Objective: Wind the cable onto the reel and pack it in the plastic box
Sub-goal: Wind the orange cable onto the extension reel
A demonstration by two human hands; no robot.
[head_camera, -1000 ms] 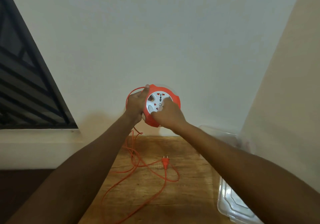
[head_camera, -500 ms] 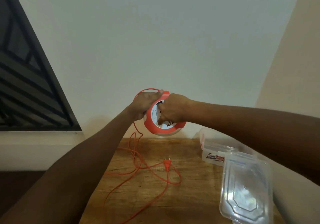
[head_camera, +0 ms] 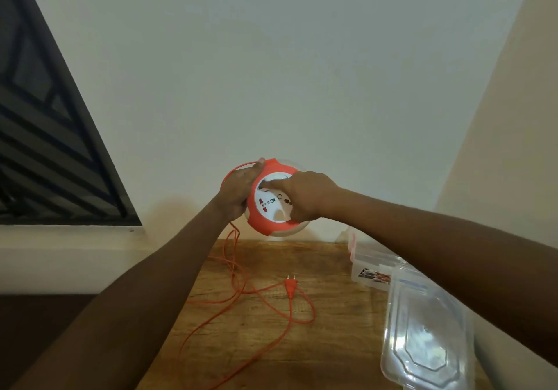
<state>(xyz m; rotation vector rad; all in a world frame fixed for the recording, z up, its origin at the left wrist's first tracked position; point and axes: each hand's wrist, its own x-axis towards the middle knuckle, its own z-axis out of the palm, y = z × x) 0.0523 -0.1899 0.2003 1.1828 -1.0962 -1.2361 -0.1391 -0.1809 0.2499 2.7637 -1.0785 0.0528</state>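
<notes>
We hold the orange cable reel [head_camera: 273, 201] above the wooden table [head_camera: 332, 344]: left hand [head_camera: 238, 192] gripping its rim, right hand [head_camera: 305, 198] curled on the white hub, winding. Cable [head_camera: 241, 291] and plug [head_camera: 290, 287] lie loose below; the plastic box [head_camera: 367, 264] waits right. Next, we judge: more turns.

Dim, soft warm light, faint shadow on wall [head_camera: 271, 72], wide-angle edge stretching

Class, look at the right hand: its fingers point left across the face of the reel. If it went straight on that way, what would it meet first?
Most likely the left hand, which grips the far rim of the round orange and white cable reel that the right hand holds; depth is unclear.
</notes>
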